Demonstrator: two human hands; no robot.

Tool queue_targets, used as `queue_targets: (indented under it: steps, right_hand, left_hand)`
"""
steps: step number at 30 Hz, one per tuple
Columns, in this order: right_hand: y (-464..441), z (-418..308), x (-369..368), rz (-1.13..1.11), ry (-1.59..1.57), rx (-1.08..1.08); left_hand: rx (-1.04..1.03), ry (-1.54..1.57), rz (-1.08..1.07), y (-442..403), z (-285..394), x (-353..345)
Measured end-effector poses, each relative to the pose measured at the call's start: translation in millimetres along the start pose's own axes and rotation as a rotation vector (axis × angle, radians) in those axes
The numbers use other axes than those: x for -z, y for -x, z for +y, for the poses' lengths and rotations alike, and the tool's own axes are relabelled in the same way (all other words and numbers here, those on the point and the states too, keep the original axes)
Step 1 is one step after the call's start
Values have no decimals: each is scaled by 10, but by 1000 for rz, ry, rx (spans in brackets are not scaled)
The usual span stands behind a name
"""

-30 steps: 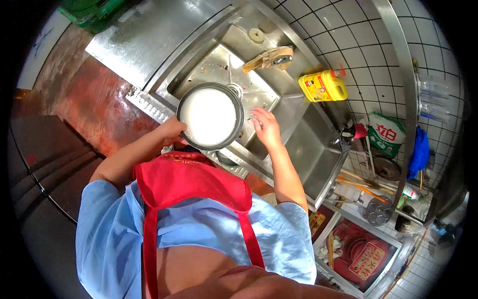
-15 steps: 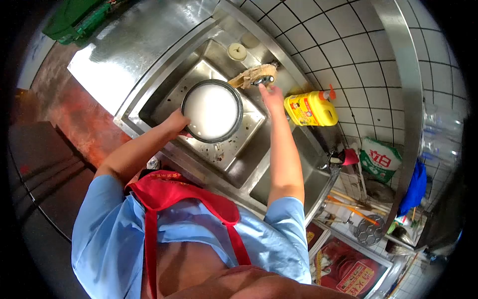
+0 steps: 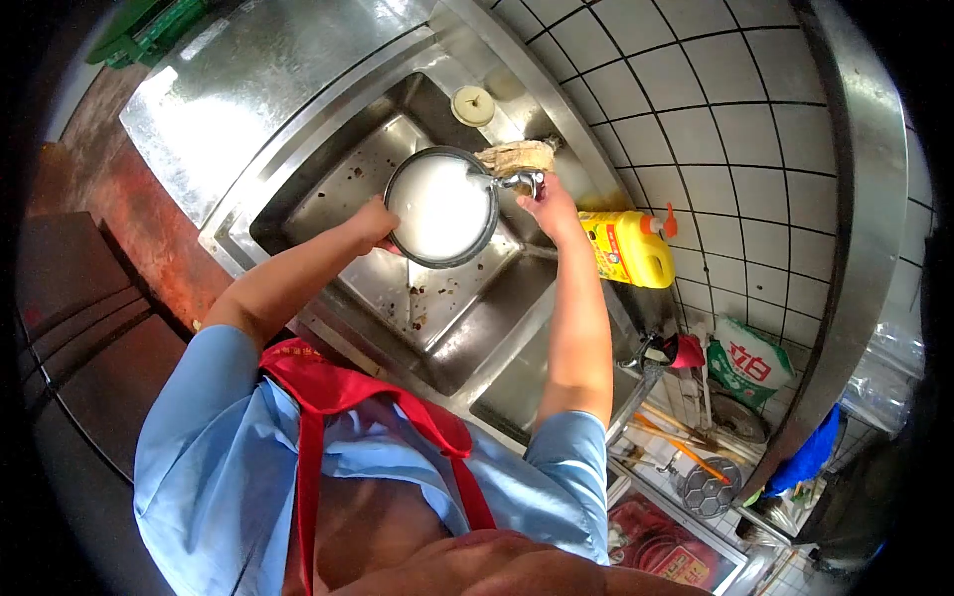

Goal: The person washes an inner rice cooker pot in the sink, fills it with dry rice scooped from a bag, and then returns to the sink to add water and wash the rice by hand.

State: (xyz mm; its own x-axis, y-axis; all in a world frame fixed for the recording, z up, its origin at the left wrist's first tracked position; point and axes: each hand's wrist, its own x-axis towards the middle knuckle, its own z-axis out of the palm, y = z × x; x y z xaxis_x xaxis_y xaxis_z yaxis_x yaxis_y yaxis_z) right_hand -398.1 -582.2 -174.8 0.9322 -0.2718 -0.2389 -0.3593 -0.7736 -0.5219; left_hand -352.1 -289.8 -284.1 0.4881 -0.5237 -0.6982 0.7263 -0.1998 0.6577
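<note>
My left hand [image 3: 374,228] is closed on the near left rim of a round, dark-rimmed pot [image 3: 491,226]. Cloudy white liquid [image 3: 437,211] fills much of the pot's inside, and the pot is held over the metal sink [image 3: 383,298]. My right hand [image 3: 553,207] has its fingers closed at the handle end of a chrome faucet [image 3: 521,181]. The faucet's spout reaches over the pot's right rim; whether water runs from it is hard to tell. Behind the faucet, a beige cloth [image 3: 517,156] hangs at the sink's back edge.
A yellow pump bottle [image 3: 626,248] stands right of my right forearm. A round pale lid-like disc [image 3: 472,105] lies at the sink's back. Dark food bits [image 3: 425,303] dot the sink bottom. A second basin [image 3: 512,382] adjoins it, and a tiled wall [image 3: 725,129] rises behind.
The pot has moved right and toward the faucet, so the spout now overlaps its rim. My right hand stays at the faucet. The whole view has shifted slightly.
</note>
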Motion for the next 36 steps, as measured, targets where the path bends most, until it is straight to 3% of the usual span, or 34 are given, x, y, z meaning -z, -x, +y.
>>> queue_targets:
  steps: [6,9,21,27,30,36]
  right_hand:
    - [32,-147,113,-51,165,-46]
    - [42,-252,118,65,256,-54]
    - [-47,-433,189,-60,301,-163]
    - [-117,-245,37,92,318,-99]
    - [-202,-111,-22,61,306,-134]
    - [-163,-412,6,-72,-602,-672]
  left_hand:
    - [16,5,27,15,23,-62]
    - [30,-27,73,102,80,-81]
    - [-16,41,3,155,118,-47]
    - [-14,40,7,84,71,-57]
    - [-15,38,-8,276,229,-94]
    - [-16,4,-1,389,157,-12]
